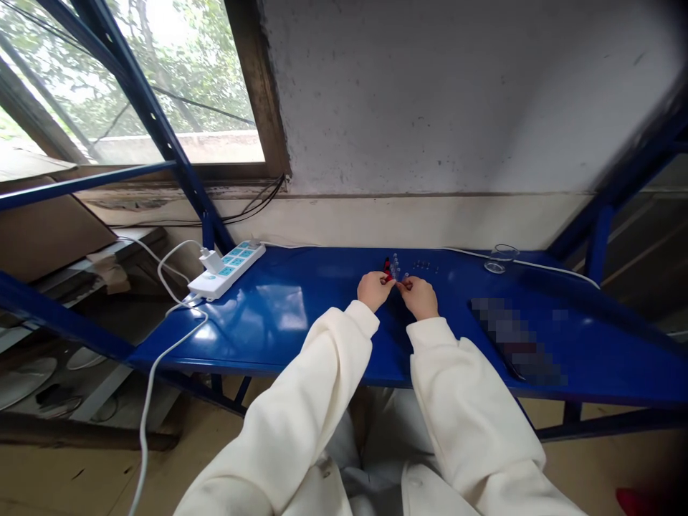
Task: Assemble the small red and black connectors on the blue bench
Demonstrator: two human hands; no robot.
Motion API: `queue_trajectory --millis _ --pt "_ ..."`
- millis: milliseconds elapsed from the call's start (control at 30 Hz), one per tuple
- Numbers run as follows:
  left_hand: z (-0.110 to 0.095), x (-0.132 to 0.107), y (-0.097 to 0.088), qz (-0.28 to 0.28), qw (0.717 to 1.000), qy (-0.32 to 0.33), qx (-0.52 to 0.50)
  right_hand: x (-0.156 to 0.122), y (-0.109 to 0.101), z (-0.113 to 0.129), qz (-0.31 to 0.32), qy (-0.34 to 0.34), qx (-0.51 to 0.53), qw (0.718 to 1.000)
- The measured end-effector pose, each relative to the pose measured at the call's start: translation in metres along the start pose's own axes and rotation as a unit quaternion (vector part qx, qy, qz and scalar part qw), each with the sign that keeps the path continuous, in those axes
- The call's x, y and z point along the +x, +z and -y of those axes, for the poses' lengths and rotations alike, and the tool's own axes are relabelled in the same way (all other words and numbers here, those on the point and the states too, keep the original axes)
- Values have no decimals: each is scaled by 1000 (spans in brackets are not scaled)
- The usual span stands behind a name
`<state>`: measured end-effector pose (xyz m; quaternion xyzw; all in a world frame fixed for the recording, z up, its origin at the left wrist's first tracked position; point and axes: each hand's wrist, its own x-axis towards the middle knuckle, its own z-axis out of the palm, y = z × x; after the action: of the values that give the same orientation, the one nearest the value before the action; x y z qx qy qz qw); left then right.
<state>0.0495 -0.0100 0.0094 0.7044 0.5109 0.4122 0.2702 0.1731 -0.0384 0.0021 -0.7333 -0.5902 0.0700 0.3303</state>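
Note:
My left hand [375, 289] is closed in a pinch over the blue table [333, 279]. A small red and black object [387, 266] shows at its fingertips; its kind is too small to tell. Just beyond the fingertips stands a cluster of small clear, bead-like pieces [395, 264]. Close beside it, my right hand [419, 296] also pinches, its fingertips almost meeting the left ones. A small clear piece [405, 276] shows by the right fingers. Several tiny clear pieces [422, 264] lie on the table behind the right hand.
A white power strip [231, 269] with a plugged-in charger [211, 260] and white cable lies at the left. A clear round container [495, 266] stands at the back right. Nearer me on the right lies a dark flat object [519, 340], blurred out. Blue frame posts flank the table.

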Motion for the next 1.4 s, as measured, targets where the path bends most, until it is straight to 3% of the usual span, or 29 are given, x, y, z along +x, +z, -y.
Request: queue_trajectory --millis 333,500,600,667,833,967,1167,1400 --pt "10 -1 9 -31 992 -23 122 3 11 1 19 16 -62 998" --pt "13 -3 10 -42 994 -29 98 1 10 2 36 24 -75 996" --pt "12 -6 6 -31 990 -31 137 1 7 5 53 38 -83 994" --pt "8 -12 1 -28 980 -9 198 0 5 7 61 44 -90 993" --pt "-3 -28 -8 -25 941 128 313 -1 3 10 68 49 -103 991" --pt "-1 -33 -8 -2 921 146 361 -2 3 9 64 46 -102 992" --pt "3 -29 -6 -31 923 152 352 -1 6 9 55 43 -104 992" --pt "5 -26 -7 -92 952 117 268 -2 9 11 40 35 -106 993"
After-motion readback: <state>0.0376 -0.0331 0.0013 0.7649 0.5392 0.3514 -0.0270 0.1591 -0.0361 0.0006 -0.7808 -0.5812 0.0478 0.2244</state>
